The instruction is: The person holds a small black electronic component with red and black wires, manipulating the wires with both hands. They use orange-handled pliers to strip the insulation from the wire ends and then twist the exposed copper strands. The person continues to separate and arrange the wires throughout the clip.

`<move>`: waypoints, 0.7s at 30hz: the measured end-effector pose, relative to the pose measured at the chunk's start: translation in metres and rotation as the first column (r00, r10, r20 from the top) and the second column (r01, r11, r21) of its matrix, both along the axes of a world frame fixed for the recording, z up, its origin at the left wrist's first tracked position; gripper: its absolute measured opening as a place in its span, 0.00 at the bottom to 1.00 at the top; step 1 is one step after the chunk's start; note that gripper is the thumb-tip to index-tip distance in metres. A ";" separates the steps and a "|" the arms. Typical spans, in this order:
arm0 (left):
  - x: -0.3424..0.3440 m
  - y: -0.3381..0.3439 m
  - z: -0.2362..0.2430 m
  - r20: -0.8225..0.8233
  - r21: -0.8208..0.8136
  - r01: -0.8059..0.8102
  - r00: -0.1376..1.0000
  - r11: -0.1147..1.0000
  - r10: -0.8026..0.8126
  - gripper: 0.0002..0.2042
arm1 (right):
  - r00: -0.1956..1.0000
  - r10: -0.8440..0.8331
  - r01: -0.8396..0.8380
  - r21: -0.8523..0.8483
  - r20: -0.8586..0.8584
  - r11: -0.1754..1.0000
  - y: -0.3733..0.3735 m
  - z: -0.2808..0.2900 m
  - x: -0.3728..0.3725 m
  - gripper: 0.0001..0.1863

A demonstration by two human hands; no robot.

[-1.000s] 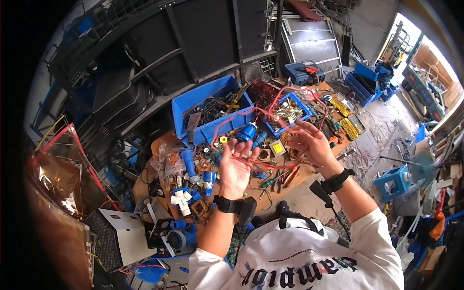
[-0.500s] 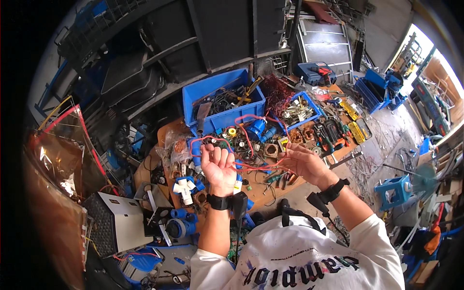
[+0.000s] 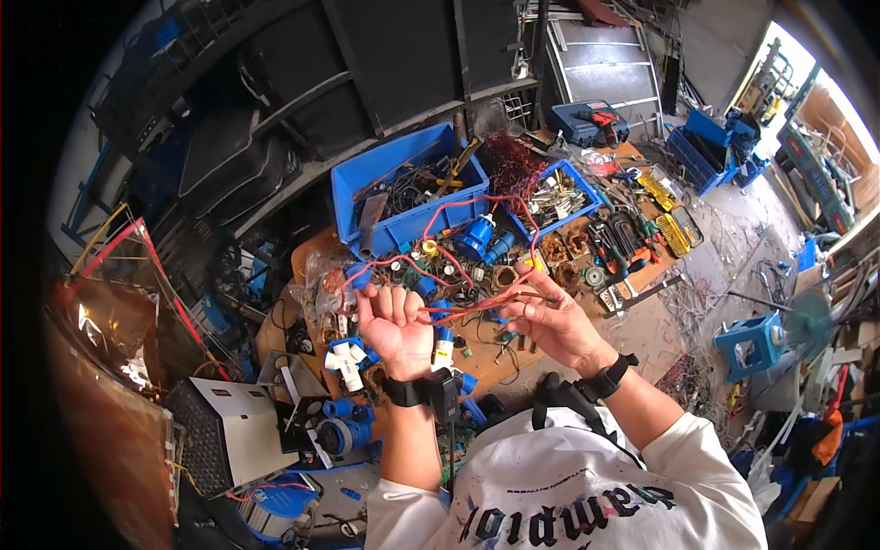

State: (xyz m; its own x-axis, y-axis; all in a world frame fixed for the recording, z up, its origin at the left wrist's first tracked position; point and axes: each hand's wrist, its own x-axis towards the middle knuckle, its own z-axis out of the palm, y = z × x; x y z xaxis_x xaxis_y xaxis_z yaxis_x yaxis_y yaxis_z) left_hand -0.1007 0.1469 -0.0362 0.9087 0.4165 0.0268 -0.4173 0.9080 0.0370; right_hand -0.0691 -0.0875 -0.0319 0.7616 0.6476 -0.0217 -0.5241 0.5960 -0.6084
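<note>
Works a length of red wire [image 3: 477, 304] between both hands above a cluttered wooden bench [image 3: 307, 261]. Holds the left hand [image 3: 396, 328] palm up, fingers loosely spread and slightly curled, with the wire draped across the fingertips rather than gripped. Pinches several strands together in the right hand [image 3: 555, 321], thumb against forefinger, remaining fingers half closed. Compared with one second ago, has brought both hands down and back toward the body: then raised over the large blue bin [image 3: 412, 220] with the wire arched high and wide, now held low in front of the chest and set closer together. Has thereby shortened the span from hand to hand, leaving a flat bundle of strands between the two, plus one tall loop rising toward the large blue bin and dropping past the blue plugs [image 3: 475, 240]. Appears to have gathered slack into extra turns, though cannot confirm the number of strands at this size. Points, as a judgement, to a coil partly formed and under control, with the far loop not yet taken in. Leaves untouched the small blue bin [image 3: 591, 194] of metal parts beyond the right hand and the white pipe fitting [image 3: 346, 359] just left of the left wrist.
</note>
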 end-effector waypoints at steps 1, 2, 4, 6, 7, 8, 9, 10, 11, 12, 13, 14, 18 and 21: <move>0.002 -0.004 0.001 -0.006 0.007 -0.003 1.000 1.000 0.003 0.19 | 0.999 -0.022 0.022 -0.004 0.030 1.000 0.000 0.006 -0.002 0.28; 0.004 -0.008 0.003 -0.011 0.014 -0.006 1.000 1.000 0.006 0.19 | 0.998 -0.041 0.042 -0.005 0.041 0.999 -0.001 0.009 -0.002 0.26; 0.009 -0.019 0.009 -0.015 0.036 0.005 1.000 0.999 -0.005 0.19 | 0.995 -0.081 0.082 -0.006 0.064 0.997 -0.005 0.014 0.001 0.23; 0.015 -0.031 0.012 -0.021 0.072 0.014 1.000 0.997 -0.012 0.18 | 0.986 -0.147 0.149 -0.022 0.083 0.989 -0.011 0.017 0.007 0.17; 0.018 -0.039 0.014 -0.034 0.093 0.014 0.999 0.996 -0.011 0.18 | 0.980 -0.172 0.176 -0.033 0.095 0.984 -0.017 0.017 0.011 0.16; 0.021 -0.048 0.019 -0.045 0.099 0.025 0.999 0.995 -0.021 0.18 | 0.975 -0.198 0.203 -0.044 0.106 0.978 -0.022 0.018 0.015 0.15; 0.023 -0.055 0.020 -0.040 0.118 0.037 0.999 0.992 -0.032 0.18 | 0.964 -0.240 0.249 -0.073 0.111 0.966 -0.026 0.026 0.015 0.12; 0.026 -0.062 0.021 -0.034 0.138 0.048 0.998 0.989 -0.044 0.17 | 0.960 -0.250 0.260 -0.071 0.124 0.963 -0.031 0.029 0.019 0.11; 0.029 -0.070 0.024 -0.048 0.153 0.055 0.998 0.987 -0.048 0.17 | 0.956 -0.260 0.271 -0.068 0.137 0.960 -0.036 0.031 0.023 0.11; 0.032 -0.078 0.028 -0.060 0.168 0.062 0.997 0.984 -0.053 0.17 | 0.951 -0.269 0.282 -0.066 0.152 0.957 -0.041 0.034 0.027 0.10; 0.035 -0.086 0.032 -0.072 0.182 0.068 0.996 0.981 -0.056 0.17 | 0.940 -0.305 0.320 -0.084 0.150 0.944 -0.046 0.039 0.029 0.09; 0.037 -0.094 0.034 -0.090 0.204 0.072 0.994 0.976 -0.055 0.17 | 0.938 -0.312 0.325 -0.067 0.153 0.943 -0.052 0.040 0.033 0.09; 0.043 -0.121 0.042 -0.109 0.261 0.088 0.992 0.961 -0.061 0.17 | 0.936 -0.312 0.321 -0.025 0.163 0.947 -0.070 0.047 0.047 0.08; 0.045 -0.133 0.044 -0.102 0.196 0.144 0.987 0.970 -0.126 0.15 | 0.942 -0.306 0.313 -0.032 0.139 0.949 -0.082 0.060 0.054 0.07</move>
State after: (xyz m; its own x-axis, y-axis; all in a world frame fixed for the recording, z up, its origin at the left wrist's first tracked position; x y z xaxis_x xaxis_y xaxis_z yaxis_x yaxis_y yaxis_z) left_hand -0.0559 0.0139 0.0078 0.9586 0.2844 0.0152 -0.2786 0.9254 0.2569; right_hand -0.0151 -0.1694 0.0286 0.9227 0.3803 0.0637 -0.2330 0.6814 -0.6938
